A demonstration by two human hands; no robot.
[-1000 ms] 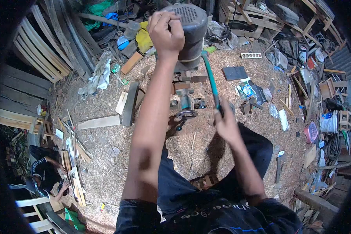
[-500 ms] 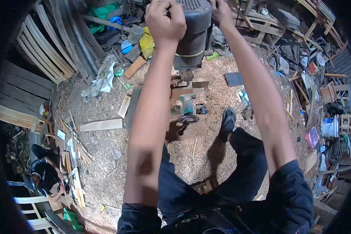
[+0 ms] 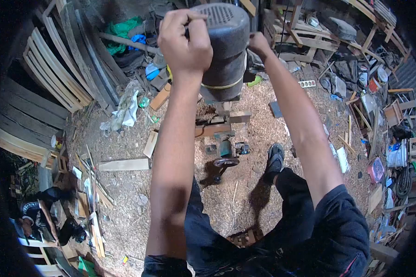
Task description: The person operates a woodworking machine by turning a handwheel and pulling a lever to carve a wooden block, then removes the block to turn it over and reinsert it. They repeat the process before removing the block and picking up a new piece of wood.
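Observation:
A dark cylindrical motor housing with a vented top stands upright at the top centre, a pale band round its lower part. My left hand is at its upper left side, fingers curled; what they close on is hidden. My right hand is at its right side, fingers bent and partly hidden, and I cannot make out what it grips. Below the motor is a vise-like clamp with a wooden block beside it. A round handwheel with a crank handle sits nearer to me.
Wood shavings cover the floor. A plank lies on the left, and curved slats lean at the upper left. Another person sits low at left among wood strips. My shoe is right of the handwheel. Scrap wood and a pink basket lie right.
The motor and the clamp sit lower in view, the camera having shifted. My left hand appears slightly further left and lower, my right hand lower. The other person has leaned and moved an arm.

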